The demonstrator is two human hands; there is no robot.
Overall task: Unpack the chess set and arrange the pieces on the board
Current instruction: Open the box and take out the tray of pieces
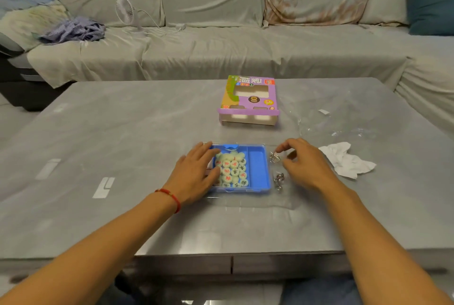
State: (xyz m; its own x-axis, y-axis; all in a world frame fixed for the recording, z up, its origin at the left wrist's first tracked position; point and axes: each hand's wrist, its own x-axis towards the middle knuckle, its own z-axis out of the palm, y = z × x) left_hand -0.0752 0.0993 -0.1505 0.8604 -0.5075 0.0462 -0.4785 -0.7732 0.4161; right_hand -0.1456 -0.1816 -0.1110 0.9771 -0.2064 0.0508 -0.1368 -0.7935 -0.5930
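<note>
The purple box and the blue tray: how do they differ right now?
The purple box lies farther back on the table, untouched; the blue tray sits near, with the left hand resting on its left side. The box's cut-out windows show no pieces; the tray holds round white chess pieces in its left compartment. Both lie flat.

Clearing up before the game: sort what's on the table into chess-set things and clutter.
Chess set: blue tray, round pieces, purple box.
Clutter: metal ring puzzles, crumpled tissue, clear plastic wrap.
</note>
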